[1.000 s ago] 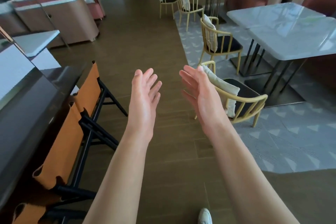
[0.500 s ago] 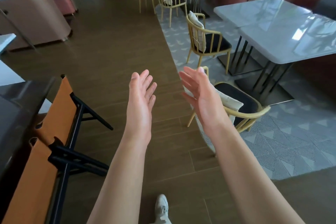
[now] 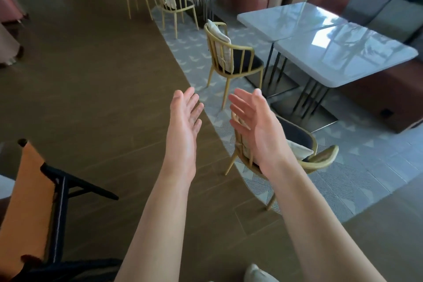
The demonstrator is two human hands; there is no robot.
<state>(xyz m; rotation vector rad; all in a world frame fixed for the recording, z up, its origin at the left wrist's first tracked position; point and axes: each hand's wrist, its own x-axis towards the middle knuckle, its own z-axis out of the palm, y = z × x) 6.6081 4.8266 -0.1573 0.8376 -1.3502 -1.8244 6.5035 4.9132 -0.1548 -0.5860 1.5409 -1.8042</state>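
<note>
Both my arms reach forward over the wooden floor. My left hand (image 3: 184,126) is held up with straight fingers, palm turned to the right, and holds nothing. My right hand (image 3: 256,123) faces it with palm to the left, fingers straight and empty. A gap of about a hand's width separates them. Right behind my right hand stands a yellow chair (image 3: 320,158) with a dark seat and a pale cushion; the hand hides part of its back.
A second yellow chair (image 3: 231,57) stands at two white marble tables (image 3: 338,52) on the right. More yellow chairs (image 3: 169,0) and a table lie farther back. An orange and black chair (image 3: 29,194) is at the lower left. My shoe (image 3: 256,275) shows at the bottom.
I have walked forward and turned right: the near yellow chair and marble tables are closer, the dark counter at left has left view. Both hands keep their open pose.
</note>
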